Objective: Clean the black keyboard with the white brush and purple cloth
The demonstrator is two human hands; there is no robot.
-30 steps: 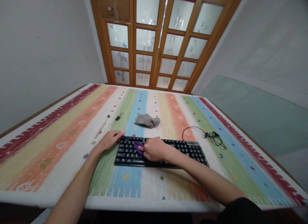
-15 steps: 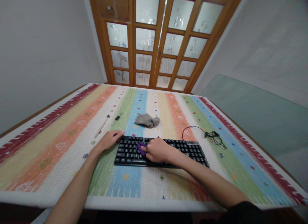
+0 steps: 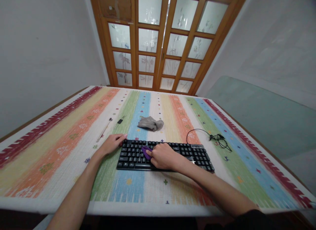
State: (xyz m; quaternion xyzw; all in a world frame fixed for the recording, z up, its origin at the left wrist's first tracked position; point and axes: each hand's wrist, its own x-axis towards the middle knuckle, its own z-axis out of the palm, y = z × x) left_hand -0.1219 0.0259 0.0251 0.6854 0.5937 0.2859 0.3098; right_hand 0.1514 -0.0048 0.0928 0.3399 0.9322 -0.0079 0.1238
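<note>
A black keyboard [image 3: 133,155] lies flat on the striped tablecloth in front of me. At its far left corner is my left hand [image 3: 113,142], fingers closed against the edge and steadying it. My right hand [image 3: 163,156] is closed over the keys left of the middle. Pressed under its fingers is a soft purple piece [image 3: 146,152], and I cannot tell whether it is cloth or putty. My right hand hides part of the keys below it.
Beyond the keyboard lies a crumpled grey cloth [image 3: 150,123]. A slim brush [image 3: 104,130] and a small black object [image 3: 120,121] rest at the left. The keyboard's black cable [image 3: 218,139] is bundled on the right. Wooden glazed doors [image 3: 158,55] stand behind the table.
The right hand and the purple piece have shifted very slightly to the right over the keys. The left hand stays at the keyboard's corner.
</note>
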